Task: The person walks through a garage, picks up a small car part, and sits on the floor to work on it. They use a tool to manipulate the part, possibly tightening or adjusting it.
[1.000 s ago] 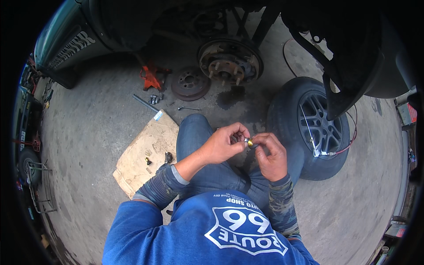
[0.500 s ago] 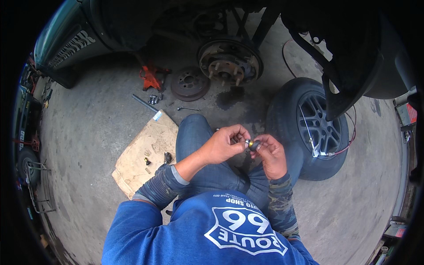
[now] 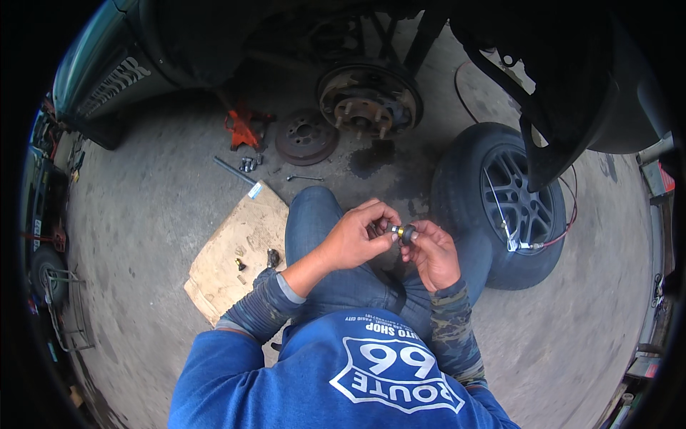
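Above my knees, both hands meet on a small wheel-cylinder piston [image 3: 405, 233], yellowish metal with black rubber around it. My left hand [image 3: 362, 232] pinches its left end between thumb and fingertips. Closed on the dark rubber end is my right hand [image 3: 433, 255]. The fingertips hide part of the piston. On a sheet of cardboard [image 3: 224, 252] by my left leg lie a second small piston, black and brassy [image 3: 240, 264], and a dark metal cylinder body [image 3: 273, 258].
Ahead is a bare wheel hub with its brake backing plate [image 3: 368, 104]. A brake drum [image 3: 307, 136], an orange jack stand [image 3: 244, 129], sockets [image 3: 251, 163], a wrench [image 3: 305, 177] and a bar [image 3: 235, 170] lie on the floor. A wheel [image 3: 498, 207] carries an air gun [image 3: 512, 244].
Both hands have shifted slightly left with the piston still between them. Its brassy band lies between the fingertips as before. The view has tilted a little.
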Tool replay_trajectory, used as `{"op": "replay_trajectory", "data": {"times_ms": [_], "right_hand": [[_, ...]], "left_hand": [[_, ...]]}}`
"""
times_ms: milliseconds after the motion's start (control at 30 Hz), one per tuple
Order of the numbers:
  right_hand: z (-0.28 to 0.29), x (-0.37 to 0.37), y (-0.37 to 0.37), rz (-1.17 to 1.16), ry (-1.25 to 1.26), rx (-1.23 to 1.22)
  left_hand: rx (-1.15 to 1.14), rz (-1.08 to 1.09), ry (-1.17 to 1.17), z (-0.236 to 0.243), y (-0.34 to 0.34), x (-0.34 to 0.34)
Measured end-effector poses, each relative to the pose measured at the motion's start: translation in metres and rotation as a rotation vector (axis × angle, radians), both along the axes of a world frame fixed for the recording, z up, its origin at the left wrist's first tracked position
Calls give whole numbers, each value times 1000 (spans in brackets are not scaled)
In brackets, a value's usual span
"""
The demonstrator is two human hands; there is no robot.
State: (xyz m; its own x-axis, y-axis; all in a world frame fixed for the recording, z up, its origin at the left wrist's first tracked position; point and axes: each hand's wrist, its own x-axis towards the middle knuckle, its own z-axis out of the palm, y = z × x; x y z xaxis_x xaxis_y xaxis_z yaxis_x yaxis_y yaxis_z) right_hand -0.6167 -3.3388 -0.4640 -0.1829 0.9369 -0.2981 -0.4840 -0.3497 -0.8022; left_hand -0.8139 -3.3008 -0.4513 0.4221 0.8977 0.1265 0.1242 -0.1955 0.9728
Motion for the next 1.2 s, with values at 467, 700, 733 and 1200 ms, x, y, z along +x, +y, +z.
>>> {"op": "replay_trajectory", "data": {"times_ms": [467,700,733,1200], "right_hand": [[-2,1,-3,15,-179,102],[3,-3,-3,17,-340,233],[3,-3,-3,19,-341,241],[2,4,0,-37,-265,219]], "left_hand": [[-83,11,-239,-11,0,-5],[-422,-171,-303,-6,2,-13],[-427,-171,-272,-6,2,-14],[67,-30,-15,-5,-4,-21]]}}
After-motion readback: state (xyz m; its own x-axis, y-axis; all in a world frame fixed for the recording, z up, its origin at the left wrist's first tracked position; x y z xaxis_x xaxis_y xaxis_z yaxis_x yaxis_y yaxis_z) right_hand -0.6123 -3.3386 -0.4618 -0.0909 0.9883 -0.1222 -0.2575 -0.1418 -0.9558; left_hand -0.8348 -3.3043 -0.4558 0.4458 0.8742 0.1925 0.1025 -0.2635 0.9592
